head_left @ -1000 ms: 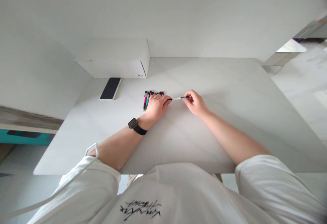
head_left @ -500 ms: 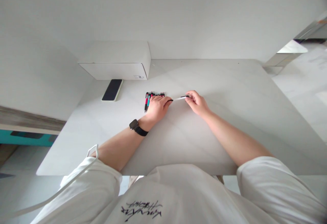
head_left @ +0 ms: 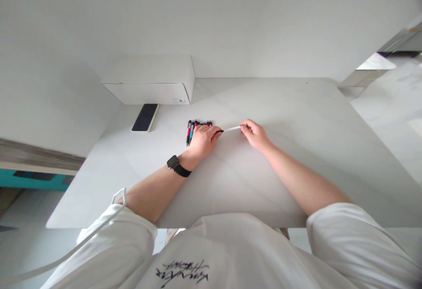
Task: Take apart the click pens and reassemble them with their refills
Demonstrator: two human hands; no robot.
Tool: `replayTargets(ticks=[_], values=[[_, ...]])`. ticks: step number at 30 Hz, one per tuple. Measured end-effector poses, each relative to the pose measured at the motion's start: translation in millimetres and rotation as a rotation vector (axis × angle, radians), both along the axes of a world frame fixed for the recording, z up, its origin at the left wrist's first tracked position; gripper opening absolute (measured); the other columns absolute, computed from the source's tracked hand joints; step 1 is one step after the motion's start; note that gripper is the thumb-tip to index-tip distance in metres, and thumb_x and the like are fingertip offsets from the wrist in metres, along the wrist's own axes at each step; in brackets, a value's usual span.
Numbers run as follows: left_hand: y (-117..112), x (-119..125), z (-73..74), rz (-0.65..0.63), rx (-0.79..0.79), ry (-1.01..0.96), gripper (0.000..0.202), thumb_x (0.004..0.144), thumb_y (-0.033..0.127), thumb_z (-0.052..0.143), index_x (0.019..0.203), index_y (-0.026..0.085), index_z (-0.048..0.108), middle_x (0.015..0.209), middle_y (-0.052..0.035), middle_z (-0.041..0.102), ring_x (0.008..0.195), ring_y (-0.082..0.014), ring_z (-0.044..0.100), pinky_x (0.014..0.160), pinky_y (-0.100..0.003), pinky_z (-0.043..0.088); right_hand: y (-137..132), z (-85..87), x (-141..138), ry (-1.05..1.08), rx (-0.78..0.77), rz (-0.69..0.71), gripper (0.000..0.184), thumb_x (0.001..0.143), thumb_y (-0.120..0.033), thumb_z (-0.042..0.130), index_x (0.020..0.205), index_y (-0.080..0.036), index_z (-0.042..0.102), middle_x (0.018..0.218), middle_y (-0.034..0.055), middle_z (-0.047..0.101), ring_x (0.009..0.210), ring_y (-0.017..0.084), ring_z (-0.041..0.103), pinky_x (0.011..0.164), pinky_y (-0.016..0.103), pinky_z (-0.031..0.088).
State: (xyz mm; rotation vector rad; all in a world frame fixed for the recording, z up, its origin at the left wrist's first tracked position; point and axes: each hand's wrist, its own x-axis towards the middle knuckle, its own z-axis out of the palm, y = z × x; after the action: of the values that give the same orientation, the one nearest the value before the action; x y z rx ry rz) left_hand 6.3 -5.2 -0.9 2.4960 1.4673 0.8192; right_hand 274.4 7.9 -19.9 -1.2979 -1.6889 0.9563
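My left hand (head_left: 202, 140), with a black watch on its wrist, rests curled on the white table (head_left: 296, 148) over a row of several pens (head_left: 193, 127) with pink and teal bodies. Its thumb and forefinger pinch the dark end of a thin white pen (head_left: 231, 128). My right hand (head_left: 253, 133) pinches the other end of that same pen, which spans the gap between both hands just above the tabletop.
A dark phone (head_left: 145, 117) lies face up at the back left of the table. Behind it a white cardboard box (head_left: 150, 80) stands against the wall. The table's right edge gives onto a pale floor (head_left: 389, 100).
My right hand has slid slightly left along the pen, covering its dark right end. My left hand stays over the row of pens.
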Motion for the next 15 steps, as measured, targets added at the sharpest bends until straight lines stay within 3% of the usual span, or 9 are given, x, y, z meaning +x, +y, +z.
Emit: replayTargets(ticks=[5,9,15], values=[[-0.6,-0.4,0.8,-0.004,-0.003,-0.006,0.029,0.107,0.040,0.050,0.114,0.026,0.074,0.094,-0.0064,0.075,0.095,-0.0253,0.068,0.097,-0.041,0.044,1.2,-0.4,-1.1,0.184,-0.044,0.002,0.046,0.089,-0.062,0.069,0.118,-0.028,0.062,0.104,0.0039,0.073,0.077,0.018,0.066,0.069,0.032,0.056],[-0.8,-0.6,0.5,-0.006,0.004,-0.021,0.028,0.105,0.040,0.052,0.113,0.026,0.075,0.092,-0.0062,0.076,0.094,-0.0256,0.068,0.096,-0.041,0.045,5.1,-1.1,-1.2,0.281,-0.100,-0.032,0.042,0.087,-0.062,0.071,0.107,-0.026,0.065,0.095,0.0034,0.072,0.083,0.019,0.069,0.075,0.033,0.059],[-3.7,0.7,1.7,-0.122,-0.002,-0.021,0.032,0.101,0.034,0.057,0.129,0.026,0.072,0.086,-0.0053,0.075,0.089,-0.0247,0.070,0.095,-0.041,0.047,8.6,0.7,-0.5,0.434,-0.135,-0.121,0.048,0.078,-0.057,0.078,0.112,-0.027,0.062,0.096,0.0017,0.070,0.089,0.020,0.073,0.079,0.034,0.062]])
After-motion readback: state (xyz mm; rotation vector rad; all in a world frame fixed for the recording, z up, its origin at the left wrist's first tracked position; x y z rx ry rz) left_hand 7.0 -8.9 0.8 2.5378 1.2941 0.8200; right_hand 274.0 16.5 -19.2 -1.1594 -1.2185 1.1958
